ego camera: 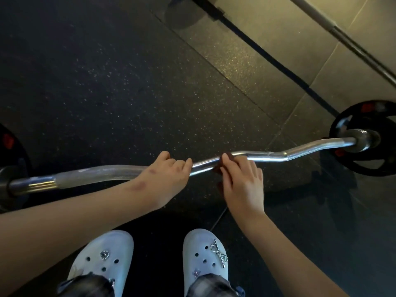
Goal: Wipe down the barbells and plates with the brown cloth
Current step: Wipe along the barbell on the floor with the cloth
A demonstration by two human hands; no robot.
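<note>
While gripping the left-to-right curl bar (267, 156) in left hand (169, 174), clasps brown cloth (231, 155) round it, just rightward, in right hand (244, 185).

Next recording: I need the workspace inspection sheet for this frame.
Surface: dark speckled rubber floor with tile seams.
Job's things: curl bar with left plate and right plate; brown cloth on the bar's middle; second barbell and silver bar lie beyond.
Clutter: nothing seen.
Hands: left hand grips the curl bar; right hand holds the cloth against it.
Cables: nothing seen.
Surroundings: white clogs on the person's feet.
</note>
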